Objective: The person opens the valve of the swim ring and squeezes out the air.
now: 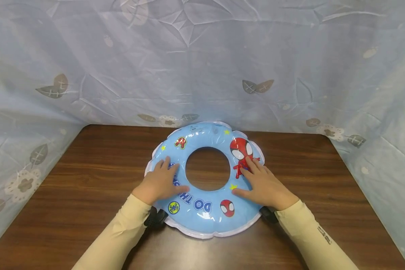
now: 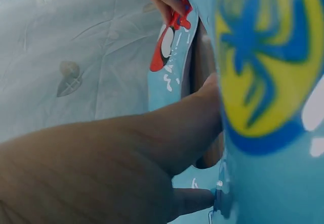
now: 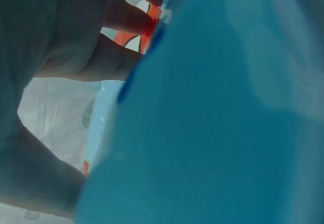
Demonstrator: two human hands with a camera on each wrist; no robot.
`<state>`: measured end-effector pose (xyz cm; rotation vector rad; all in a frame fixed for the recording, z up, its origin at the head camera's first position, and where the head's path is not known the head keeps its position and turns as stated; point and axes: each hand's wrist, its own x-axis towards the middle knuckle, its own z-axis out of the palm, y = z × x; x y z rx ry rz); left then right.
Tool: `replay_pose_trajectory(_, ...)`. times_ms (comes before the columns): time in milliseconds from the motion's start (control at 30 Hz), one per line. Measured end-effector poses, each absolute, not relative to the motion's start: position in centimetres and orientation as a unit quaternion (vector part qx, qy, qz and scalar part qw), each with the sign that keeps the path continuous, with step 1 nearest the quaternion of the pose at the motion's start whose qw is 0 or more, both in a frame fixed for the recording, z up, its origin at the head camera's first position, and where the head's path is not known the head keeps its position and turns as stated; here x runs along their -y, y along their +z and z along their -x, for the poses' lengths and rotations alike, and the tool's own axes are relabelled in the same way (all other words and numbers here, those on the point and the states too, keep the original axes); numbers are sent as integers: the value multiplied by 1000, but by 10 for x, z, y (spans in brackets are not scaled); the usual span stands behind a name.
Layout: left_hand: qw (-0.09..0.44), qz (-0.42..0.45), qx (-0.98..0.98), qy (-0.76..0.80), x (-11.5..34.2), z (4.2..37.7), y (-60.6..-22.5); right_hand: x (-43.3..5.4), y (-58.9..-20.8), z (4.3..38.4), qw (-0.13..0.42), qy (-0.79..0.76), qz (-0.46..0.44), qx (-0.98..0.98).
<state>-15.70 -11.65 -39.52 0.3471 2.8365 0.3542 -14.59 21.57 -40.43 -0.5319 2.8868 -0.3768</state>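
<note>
Pale blue glossy plastic, apparently inflated: 1 swim ring (image 1: 210,222), printed with lettering and cartoon figures, sits mid-desk (image 1: 324,180), its far rim close to the patterned cloth (image 1: 189,82); whether these 2 touch cannot be told. Left hand (image 1: 160,184): fingers spread, resting on the lettered side, thumb towards the hole. Right hand (image 1: 266,184): fingers likewise spread, resting on the side bearing the large red figure (image 1: 240,148). No pinch noted on either.

Hazards, in my judgement. Slick plastic gives spread fingers little purchase; heavier pressure from 1 side could make the ring skid or swivel. A forward push could run the far rim into the cloth and ruck it. A black wrist fitting (image 1: 156,218), 1 per arm, stands at the near rim and could catch the pale scalloped edging (image 1: 202,235) should that wrist drop. Airtightness cannot be assessed from here.
</note>
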Motion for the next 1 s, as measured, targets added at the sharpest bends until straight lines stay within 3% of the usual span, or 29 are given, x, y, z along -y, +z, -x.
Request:
replay_pose_trajectory(467,137,-129,-977,101,112,158,-401,-214,-410,146,103,-118,187,-970)
replay_pose_trajectory(767,93,-232,-960,125,92,137,-383,-201,-390,132,63,-124,245,-959)
replay_pose_trajectory(1000,130,-257,-948,139,80,126,-384,-191,-387,126,130,-134,236,-954)
